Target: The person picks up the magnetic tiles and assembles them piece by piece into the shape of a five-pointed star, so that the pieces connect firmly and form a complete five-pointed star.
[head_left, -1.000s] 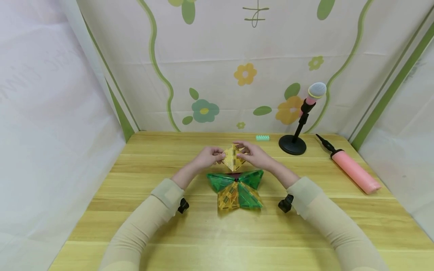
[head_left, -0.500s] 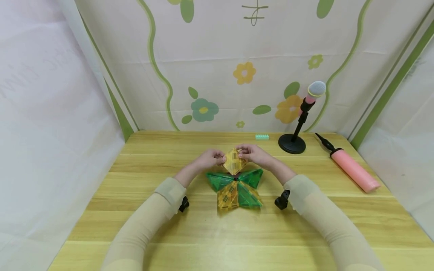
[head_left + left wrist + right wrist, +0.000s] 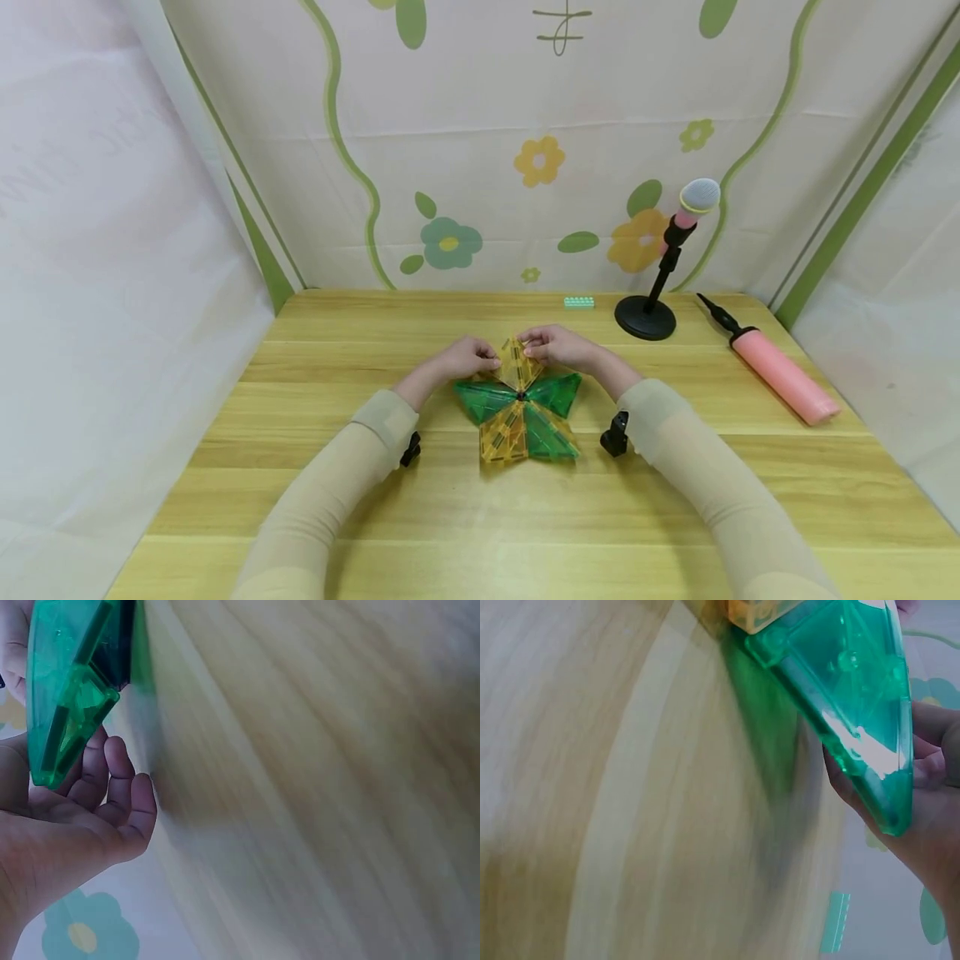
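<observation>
Between both hands stands an orange see-through magnetic tile piece [image 3: 516, 367], its lower point right at the centre of a star-shaped build. The left hand [image 3: 467, 358] pinches its left corner; the right hand [image 3: 557, 346] grips its upper right side with thumb and fingers. The build has a green left arm [image 3: 480, 402], a green right arm [image 3: 557, 392], an orange lower left arm [image 3: 502, 437] and a green lower right arm [image 3: 551, 439]. In the left wrist view a green tile [image 3: 64, 705] hides part of the palm. A green tile [image 3: 855, 690] hides the right fingertips in the right wrist view.
On the wooden table [image 3: 465, 533] stands a toy microphone [image 3: 700, 197] on a black stand [image 3: 646, 318], back right. A pink hand pump [image 3: 783, 375] lies right of it. A mint toy brick [image 3: 578, 302] lies near the back edge, before a flowered cloth [image 3: 457, 100].
Both hands have lowered the orange piece toward the star's centre. It now covers the dark purple part seen there before. The rest of the build has stayed in place.
</observation>
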The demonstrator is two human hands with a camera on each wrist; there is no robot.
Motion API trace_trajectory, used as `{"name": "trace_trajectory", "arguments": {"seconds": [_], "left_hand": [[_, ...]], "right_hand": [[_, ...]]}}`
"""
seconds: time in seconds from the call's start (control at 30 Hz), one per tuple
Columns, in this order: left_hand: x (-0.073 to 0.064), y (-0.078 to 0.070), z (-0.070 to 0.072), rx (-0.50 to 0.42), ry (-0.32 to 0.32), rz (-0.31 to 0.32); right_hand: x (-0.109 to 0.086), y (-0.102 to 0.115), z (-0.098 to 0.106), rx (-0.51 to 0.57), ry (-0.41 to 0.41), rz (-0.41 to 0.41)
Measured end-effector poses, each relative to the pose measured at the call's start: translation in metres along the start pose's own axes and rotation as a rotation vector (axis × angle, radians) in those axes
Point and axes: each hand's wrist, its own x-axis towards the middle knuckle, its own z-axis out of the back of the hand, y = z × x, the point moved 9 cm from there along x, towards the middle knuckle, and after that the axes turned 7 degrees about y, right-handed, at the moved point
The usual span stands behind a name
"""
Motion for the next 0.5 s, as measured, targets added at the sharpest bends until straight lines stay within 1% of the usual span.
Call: {"name": "trace_trajectory", "arguments": {"seconds": [0.13, 0.27, 0.4, 0.5], "left_hand": [[0.003, -0.003, -0.004, 0.089, 0.02, -0.011], [0.004, -0.005, -0.006, 0.163, 0.022, -0.007], [0.001, -0.004, -0.002, 0.157, -0.004, 0.003], [-0.004, -0.004, 0.004, 0.154, -0.03, -0.021]], "right_hand": [[0.004, -0.005, -0.003, 0.01, 0.024, -0.018], [0.005, -0.006, -0.006, -0.003, 0.035, -0.031], [0.001, -0.002, -0.004, -0.03, 0.022, -0.012], [-0.008, 0.005, -0.001, -0.077, 0.013, 0.023]]}}
